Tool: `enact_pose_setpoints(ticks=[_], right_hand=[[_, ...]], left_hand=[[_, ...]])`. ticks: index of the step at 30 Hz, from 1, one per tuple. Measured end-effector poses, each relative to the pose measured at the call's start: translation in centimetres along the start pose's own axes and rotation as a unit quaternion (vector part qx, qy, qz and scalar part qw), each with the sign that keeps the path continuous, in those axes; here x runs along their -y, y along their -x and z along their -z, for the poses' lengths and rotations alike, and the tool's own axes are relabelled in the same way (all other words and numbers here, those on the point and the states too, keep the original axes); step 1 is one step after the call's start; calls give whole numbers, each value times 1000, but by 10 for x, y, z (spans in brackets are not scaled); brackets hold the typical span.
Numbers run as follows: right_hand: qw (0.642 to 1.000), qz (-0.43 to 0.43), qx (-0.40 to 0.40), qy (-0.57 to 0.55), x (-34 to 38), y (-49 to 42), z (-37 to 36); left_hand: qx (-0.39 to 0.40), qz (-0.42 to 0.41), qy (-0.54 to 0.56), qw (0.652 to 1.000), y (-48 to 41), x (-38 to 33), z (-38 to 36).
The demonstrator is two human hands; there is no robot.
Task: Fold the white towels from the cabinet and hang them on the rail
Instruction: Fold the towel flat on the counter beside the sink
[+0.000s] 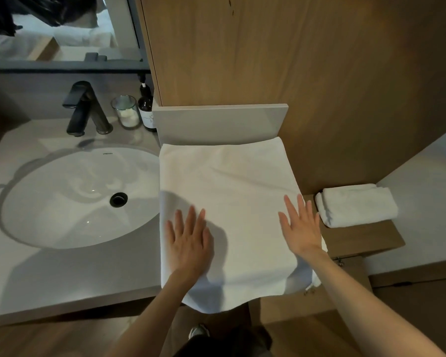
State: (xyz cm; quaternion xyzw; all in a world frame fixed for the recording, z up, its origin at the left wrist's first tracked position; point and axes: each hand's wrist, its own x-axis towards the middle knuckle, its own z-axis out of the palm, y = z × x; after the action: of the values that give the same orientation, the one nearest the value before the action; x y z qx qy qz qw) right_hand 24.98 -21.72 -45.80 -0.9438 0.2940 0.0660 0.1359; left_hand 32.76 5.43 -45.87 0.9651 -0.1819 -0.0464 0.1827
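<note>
White terry cloth fills the middle of the frame: a large white rectangular towel (229,191) lies flat on the pale grey stone counter (36,274), just right of the oval white sink basin (57,207). Its long axis runs from the top of the picture toward the bottom. The far short edge lies against a low grey upstand panel (216,122), and the near edge points at the person and droops over the counter's front lip at lower centre. The left hand (188,240) rests palm down on the towel's lower left part, fingers straight and slightly spread, gripping nothing. The right hand (300,228) lies flat in the same way on the lower right part, at the towel's right edge, fingers extended and holding nothing. Right of centre, a second small white towel, folded into a thick bundle (357,204), sits on a brown wooden ledge (366,240), its long axis running left to right. In the upper left stand a matte black faucet (81,109), a clear glass jar (125,112) and a dark brown pump bottle (146,106).
</note>
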Motion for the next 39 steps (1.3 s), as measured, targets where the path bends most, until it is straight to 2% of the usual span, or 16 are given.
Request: enact_pose_setpoints(ticks=[3, 8, 12, 16, 20, 27, 32, 33, 37, 39], right_hand=[[1000, -1, -27, 11, 27, 11, -7], [982, 189, 1, 25, 103, 16, -25], [969, 244, 5, 38, 142, -11, -31], [960, 275, -4, 52, 144, -47, -25], [962, 261, -4, 75, 127, -78, -16], [993, 112, -10, 40, 47, -122, 15], [998, 55, -12, 27, 50, -125, 13], [997, 63, -21, 24, 60, -120, 10], [981, 190, -17, 40, 109, -106, -4], [979, 201, -23, 27, 122, -113, -7]], left_hand=[[-20, -25, -1, 999, -6, 2, 0], [-61, -42, -9, 997, -37, 10, 13], [-32, -103, -46, 993, -60, 24, 8], [-12, -81, -51, 995, -63, 27, 1], [2, -63, -51, 997, -62, 26, 4], [9, -47, -46, 998, -62, 23, 7], [-14, -35, -13, 999, -65, 15, 7], [-19, -35, -5, 999, -69, 11, 8], [-6, -93, -3, 996, -103, -8, 0], [21, -110, -15, 994, -126, -18, -7]])
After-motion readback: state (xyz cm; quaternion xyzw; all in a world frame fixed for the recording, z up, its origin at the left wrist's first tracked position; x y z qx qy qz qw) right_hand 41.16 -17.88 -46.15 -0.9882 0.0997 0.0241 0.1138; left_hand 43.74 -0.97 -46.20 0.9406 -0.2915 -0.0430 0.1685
